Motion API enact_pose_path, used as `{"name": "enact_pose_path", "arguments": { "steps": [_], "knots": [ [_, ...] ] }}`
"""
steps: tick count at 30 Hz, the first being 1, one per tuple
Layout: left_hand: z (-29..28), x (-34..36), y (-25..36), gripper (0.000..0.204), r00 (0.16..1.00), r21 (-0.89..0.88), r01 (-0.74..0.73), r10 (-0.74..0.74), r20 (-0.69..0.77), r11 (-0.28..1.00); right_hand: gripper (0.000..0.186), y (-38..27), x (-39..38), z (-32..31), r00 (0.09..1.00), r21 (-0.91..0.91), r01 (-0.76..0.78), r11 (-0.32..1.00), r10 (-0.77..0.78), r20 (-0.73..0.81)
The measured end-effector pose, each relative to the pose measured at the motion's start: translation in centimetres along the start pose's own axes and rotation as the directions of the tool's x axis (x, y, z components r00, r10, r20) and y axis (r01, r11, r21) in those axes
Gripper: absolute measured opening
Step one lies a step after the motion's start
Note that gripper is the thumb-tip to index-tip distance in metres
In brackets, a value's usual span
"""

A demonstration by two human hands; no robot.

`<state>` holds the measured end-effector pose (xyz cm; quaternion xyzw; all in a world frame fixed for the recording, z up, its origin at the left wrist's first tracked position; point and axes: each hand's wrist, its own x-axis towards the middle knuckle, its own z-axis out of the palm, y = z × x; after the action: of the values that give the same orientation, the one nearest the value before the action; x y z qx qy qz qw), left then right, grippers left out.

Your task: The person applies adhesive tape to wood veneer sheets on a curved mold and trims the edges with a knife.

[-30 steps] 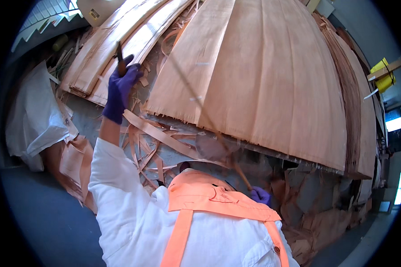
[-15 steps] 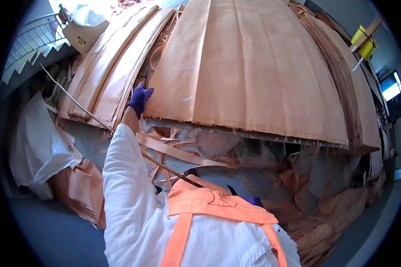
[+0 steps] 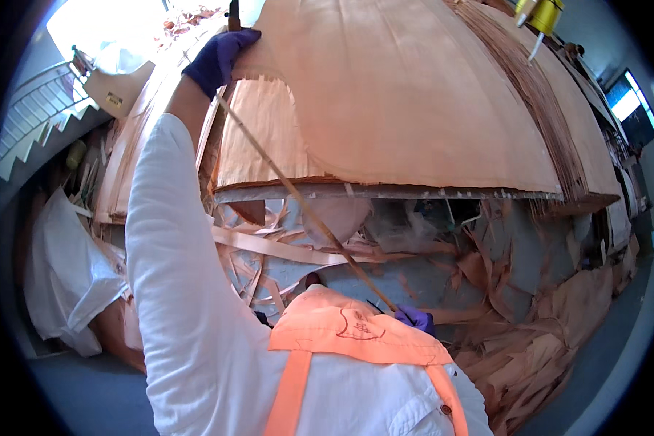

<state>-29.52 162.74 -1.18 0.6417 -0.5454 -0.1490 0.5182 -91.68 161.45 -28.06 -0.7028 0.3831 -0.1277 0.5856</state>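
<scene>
My left hand [image 3: 221, 59], in a purple glove, is closed on the left edge of the top wood veneer sheet [image 3: 414, 102]. That edge is raised and curls over, baring the sheet [image 3: 258, 138] beneath. A short dark piece [image 3: 233, 16] sticks up beyond the glove; I cannot make out what it is. Low by my orange apron [image 3: 356, 327], my right hand [image 3: 416, 320], also gloved in purple and partly hidden, is closed around the lower end of a thin wooden stick [image 3: 298, 196]. The stick slants up and left toward my left hand.
More veneer stacks stand on the left [image 3: 134, 138] and right [image 3: 552, 131]. Veneer strips [image 3: 276, 247] and scraps [image 3: 530, 349] litter the floor. At the left are a white plastic sheet [image 3: 69, 269] and a staircase railing [image 3: 40, 98]. A yellow object [image 3: 541, 16] hangs at upper right.
My left hand has moved up and away, lifting the sheet's near left corner off the stack. The stick has swung rightward, and my right hand now shows more.
</scene>
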Motion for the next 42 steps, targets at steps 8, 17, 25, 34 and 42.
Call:
{"name": "enact_pose_path", "arguments": {
  "steps": [8, 17, 25, 34, 42],
  "knots": [
    [-3.0, 2.3, 4.9, 0.048, 0.719, 0.73, -0.593, 0.631, 0.292, 0.338, 0.024, -5.5, -0.9, -2.8, 0.984, -0.001, -0.096, 0.995, 0.095, -0.15],
    [1.2, -6.9, 4.0, 0.019, 0.833, -0.419, 0.352, -0.484, -0.268, 0.837, 0.031, -10.6, 6.0, -6.2, 0.932, 0.398, -0.333, 0.855, 0.362, 0.003],
    [6.6, -14.2, -3.9, 0.014, 0.704, -0.337, 0.59, -0.672, -0.232, 0.734, 0.032, -15.0, 15.9, -11.9, 0.986, 0.607, -0.158, 0.779, 0.16, 0.051],
    [24.1, -6.0, -2.6, 0.015, 0.693, -0.328, 0.594, -0.674, -0.254, 0.735, 0.026, -12.1, 21.4, -34.0, 0.99, 0.671, -0.14, 0.728, 0.112, 0.084],
    [46.5, 8.5, 2.6, 0.01, 0.668, -0.527, 0.527, -0.709, -0.228, 0.667, 0.033, -9.9, 27.1, -58.6, 0.991, 0.651, 0.027, 0.759, 0.064, -0.116]
  ]
}}
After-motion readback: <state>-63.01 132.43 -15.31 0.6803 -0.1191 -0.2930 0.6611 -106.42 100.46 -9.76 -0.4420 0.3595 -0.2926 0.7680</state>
